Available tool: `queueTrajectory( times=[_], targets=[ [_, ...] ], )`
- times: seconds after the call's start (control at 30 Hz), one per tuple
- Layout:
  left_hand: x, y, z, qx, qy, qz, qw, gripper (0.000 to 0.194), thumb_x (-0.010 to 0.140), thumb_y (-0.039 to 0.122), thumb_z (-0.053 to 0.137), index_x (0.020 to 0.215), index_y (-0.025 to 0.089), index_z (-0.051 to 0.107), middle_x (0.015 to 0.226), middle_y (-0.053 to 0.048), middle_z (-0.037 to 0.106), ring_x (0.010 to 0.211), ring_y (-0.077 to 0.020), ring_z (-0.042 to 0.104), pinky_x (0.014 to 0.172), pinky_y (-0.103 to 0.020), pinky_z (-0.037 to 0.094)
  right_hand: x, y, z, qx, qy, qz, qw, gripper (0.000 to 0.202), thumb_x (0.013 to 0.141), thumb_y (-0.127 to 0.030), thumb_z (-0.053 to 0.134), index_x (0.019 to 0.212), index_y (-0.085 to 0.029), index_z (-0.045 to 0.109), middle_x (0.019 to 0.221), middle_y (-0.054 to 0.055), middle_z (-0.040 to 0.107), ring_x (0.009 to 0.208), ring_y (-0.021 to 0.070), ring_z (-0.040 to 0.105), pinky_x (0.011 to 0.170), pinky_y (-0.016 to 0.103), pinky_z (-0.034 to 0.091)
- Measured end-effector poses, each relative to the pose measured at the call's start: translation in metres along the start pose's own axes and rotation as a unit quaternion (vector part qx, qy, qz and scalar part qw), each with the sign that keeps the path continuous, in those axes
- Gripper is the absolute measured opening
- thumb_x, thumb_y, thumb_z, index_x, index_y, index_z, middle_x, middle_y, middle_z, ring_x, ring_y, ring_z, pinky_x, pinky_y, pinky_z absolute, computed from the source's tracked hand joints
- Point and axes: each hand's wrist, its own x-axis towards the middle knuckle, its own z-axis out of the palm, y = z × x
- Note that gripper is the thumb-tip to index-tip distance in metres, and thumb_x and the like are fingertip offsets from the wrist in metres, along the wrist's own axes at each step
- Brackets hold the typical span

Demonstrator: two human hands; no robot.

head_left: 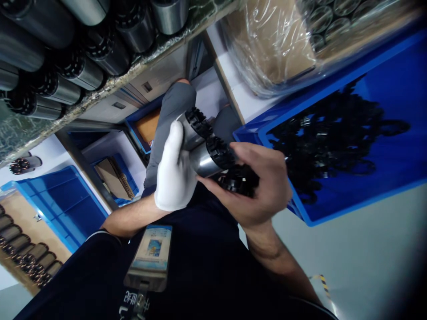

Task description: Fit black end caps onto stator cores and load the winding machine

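Note:
My left hand, in a white glove, is closed around two metal cylinders with black toothed ends. The upper metal cylinder lies against the lower metal cylinder, and both point their black ends to the right. Bare, my right hand curls around some black plastic toothed parts. Its index finger and thumb reach close to the lower cylinder's black end. How many black parts lie in the right palm is hidden by the fingers.
At right stands a blue bin with a heap of black plastic parts. Above it is a plastic-wrapped carton. Several similar metal cylinders stand on the bench at upper left. A blue crate sits lower left.

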Motion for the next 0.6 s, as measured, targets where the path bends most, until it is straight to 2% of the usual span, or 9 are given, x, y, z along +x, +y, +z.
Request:
queueTrajectory(
  times=[0.1, 0.17, 0.23, 0.3, 0.37, 0.43, 0.47, 0.53, 0.6],
  targets=[
    [-0.004, 0.003, -0.008, -0.079, -0.017, -0.028, 0.996, 0.045, 0.103, 0.072, 0.072, 0.126, 0.033, 0.075, 0.141, -0.008, 0.076, 0.155, -0.0369, 0.062, 0.116, -0.059, 0.065, 0.003, 0.002, -0.005, 0.025, -0.013, 0.008, 1.0, 0.059, 0.084, -0.021, 0.099, 0.14, -0.026, 0.081, 0.129, 0.011, 0.083, 0.111, 0.0325, 0.082, 0.096, 0.048, 0.073],
    [-0.003, 0.005, -0.018, -0.107, -0.015, -0.022, 0.994, 0.047, 0.091, 0.057, 0.094, 0.123, 0.034, 0.068, 0.149, -0.004, 0.072, 0.153, -0.0353, 0.064, 0.118, -0.055, 0.064, 0.009, 0.001, -0.017, 0.083, -0.07, 0.041, 0.993, 0.054, 0.084, -0.022, 0.098, 0.135, -0.025, 0.082, 0.126, 0.01, 0.084, 0.109, 0.0305, 0.083, 0.094, 0.045, 0.072],
    [0.001, 0.006, -0.026, -0.115, -0.017, 0.015, 0.993, 0.06, 0.08, 0.045, 0.106, 0.121, 0.035, 0.063, 0.147, 0.0, 0.073, 0.14, -0.0309, 0.072, 0.117, -0.051, 0.064, 0.018, -0.001, -0.028, 0.165, -0.165, 0.092, 0.968, 0.055, 0.082, -0.026, 0.102, 0.133, -0.023, 0.081, 0.12, 0.008, 0.085, 0.104, 0.0278, 0.083, 0.09, 0.04, 0.07],
    [0.004, 0.005, -0.029, -0.132, -0.05, 0.047, 0.989, 0.061, 0.081, 0.058, 0.104, 0.121, 0.036, 0.064, 0.128, 0.0, 0.077, 0.116, -0.0276, 0.078, 0.114, -0.05, 0.064, 0.024, -0.002, -0.033, 0.23, -0.255, 0.128, 0.931, 0.054, 0.084, -0.03, 0.104, 0.131, -0.022, 0.08, 0.117, 0.006, 0.084, 0.098, 0.0245, 0.083, 0.087, 0.036, 0.069],
    [0.006, 0.002, -0.028, -0.151, -0.1, 0.024, 0.983, 0.064, 0.089, 0.086, 0.083, 0.121, 0.033, 0.07, 0.104, -0.004, 0.075, 0.1, -0.0292, 0.078, 0.109, -0.054, 0.066, 0.027, -0.005, -0.029, 0.259, -0.288, 0.138, 0.912, 0.049, 0.086, -0.032, 0.103, 0.128, -0.022, 0.08, 0.114, 0.005, 0.084, 0.095, 0.0231, 0.082, 0.089, 0.036, 0.07],
    [0.005, -0.003, -0.026, -0.15, -0.118, -0.043, 0.981, 0.081, 0.092, 0.104, 0.057, 0.114, 0.028, 0.073, 0.092, -0.009, 0.072, 0.098, -0.0337, 0.078, 0.101, -0.058, 0.068, 0.027, -0.009, -0.019, 0.246, -0.263, 0.136, 0.923, 0.043, 0.087, -0.033, 0.101, 0.123, -0.022, 0.08, 0.113, 0.005, 0.084, 0.096, 0.0228, 0.082, 0.092, 0.035, 0.07],
    [0.005, -0.008, -0.025, -0.144, -0.103, -0.079, 0.981, 0.086, 0.092, 0.107, 0.048, 0.111, 0.027, 0.073, 0.091, -0.011, 0.073, 0.102, -0.0354, 0.079, 0.098, -0.058, 0.069, 0.025, -0.011, -0.014, 0.219, -0.239, 0.135, 0.936, 0.039, 0.088, -0.031, 0.099, 0.122, -0.023, 0.08, 0.113, 0.005, 0.083, 0.098, 0.023, 0.082, 0.093, 0.035, 0.069],
    [0.007, -0.019, -0.025, -0.14, -0.045, -0.135, 0.98, 0.086, 0.092, 0.108, 0.047, 0.107, 0.027, 0.072, 0.095, -0.011, 0.076, 0.107, -0.0355, 0.079, 0.095, -0.057, 0.071, 0.023, -0.014, -0.007, 0.134, -0.181, 0.13, 0.966, 0.033, 0.092, -0.025, 0.094, 0.122, -0.025, 0.081, 0.115, 0.006, 0.083, 0.102, 0.0237, 0.081, 0.096, 0.037, 0.069],
    [0.009, -0.032, -0.027, -0.148, 0.006, -0.176, 0.973, 0.08, 0.092, 0.104, 0.058, 0.104, 0.026, 0.071, 0.099, -0.01, 0.078, 0.103, -0.0332, 0.08, 0.095, -0.055, 0.072, 0.02, -0.016, -0.005, 0.077, -0.144, 0.119, 0.979, 0.034, 0.093, -0.017, 0.088, 0.125, -0.027, 0.082, 0.115, 0.006, 0.082, 0.102, 0.0244, 0.081, 0.097, 0.039, 0.069]
  ],
)
